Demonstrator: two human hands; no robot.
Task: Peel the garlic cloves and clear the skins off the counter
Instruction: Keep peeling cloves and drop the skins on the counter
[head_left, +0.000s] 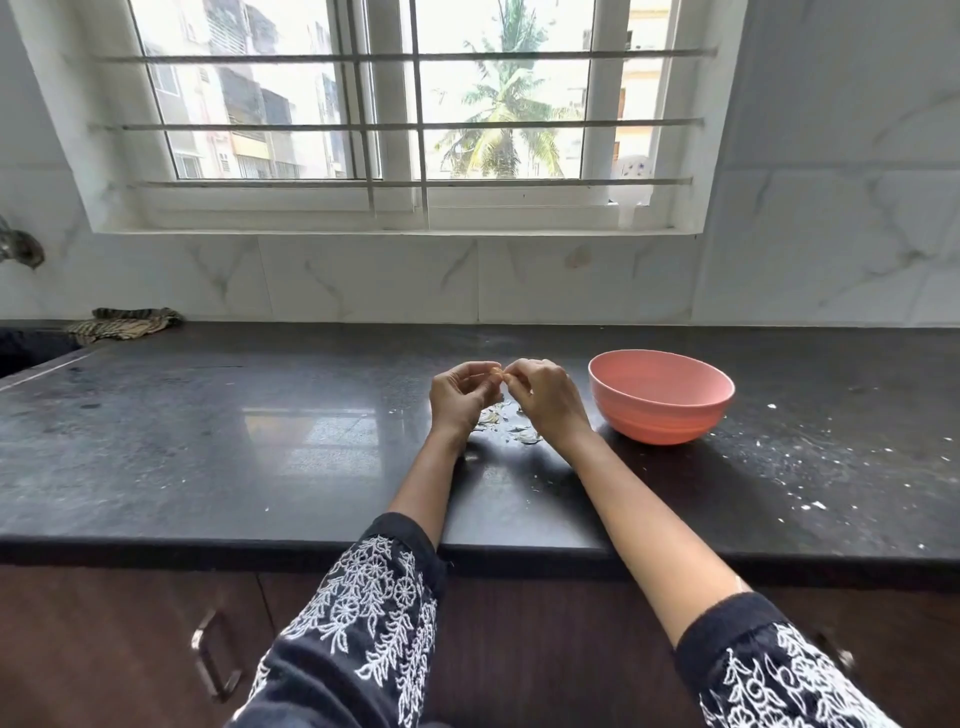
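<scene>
My left hand (460, 397) and my right hand (545, 397) meet above the black counter (234, 441). Between their fingertips they pinch one small pale garlic clove (497, 371). Both hands have curled fingers, and most of the clove is hidden by them. A small heap of papery white garlic skins (511, 428) lies on the counter just below and between the wrists. A pink bowl (661, 397) stands right of my right hand; its inside is not visible from this angle.
White flecks (810, 501) are scattered over the counter's right side. A striped cloth (124, 323) lies at the back left beside a sink edge. The tiled wall and window run along the back. Cabinet handles (208, 657) sit under the front edge.
</scene>
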